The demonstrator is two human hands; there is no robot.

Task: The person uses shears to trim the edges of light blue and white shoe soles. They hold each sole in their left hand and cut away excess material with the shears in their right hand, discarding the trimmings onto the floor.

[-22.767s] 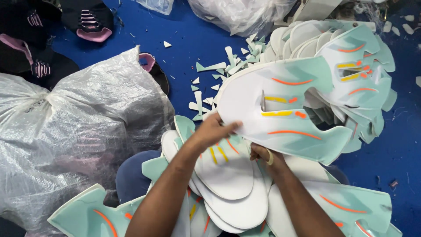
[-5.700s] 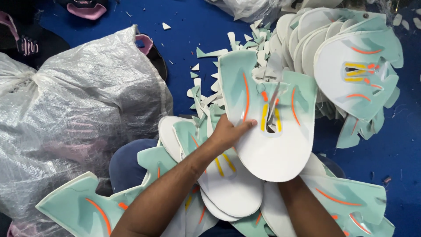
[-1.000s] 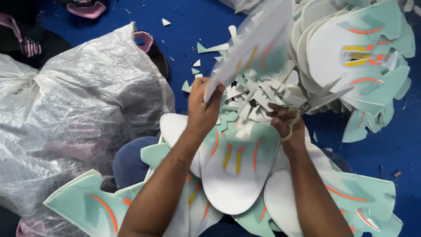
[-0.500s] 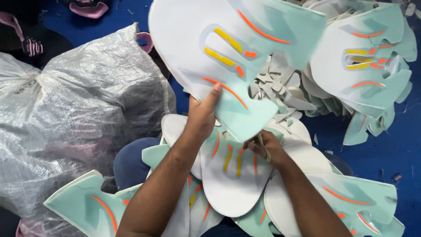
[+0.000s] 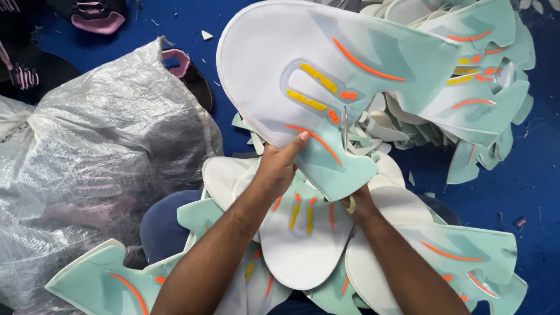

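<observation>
- Large flat foam sheet, white with mint-green fins and orange and yellow stripes (image 5: 350, 81): being held up, tilted, above the lap at the centre of the view, its narrow mint end pointing near.
- Left hand (image 5: 277, 169): gripping the sheet's near-left edge, thumb lying across the printed face, fingers going behind.
- Right hand (image 5: 356, 204): mostly hiding beneath the sheet's mint tail; a pale ring is showing on one finger; touching the sheet from below, though whether it is closing on it cannot be told.
- Thin metal blade-like piece (image 5: 344, 125): standing upright in a slit in the sheet, just above the right hand.
- Stack of matching white and mint foam cut-outs (image 5: 303, 245): lying near, under both forearms.
- Second heap of matching cut-outs (image 5: 484, 99): piling up far right, with loose offcuts beside it.
- Clear crinkled plastic sack (image 5: 99, 175): sitting at the left, full.
- Blue floor (image 5: 536, 186): showing at the right.
</observation>
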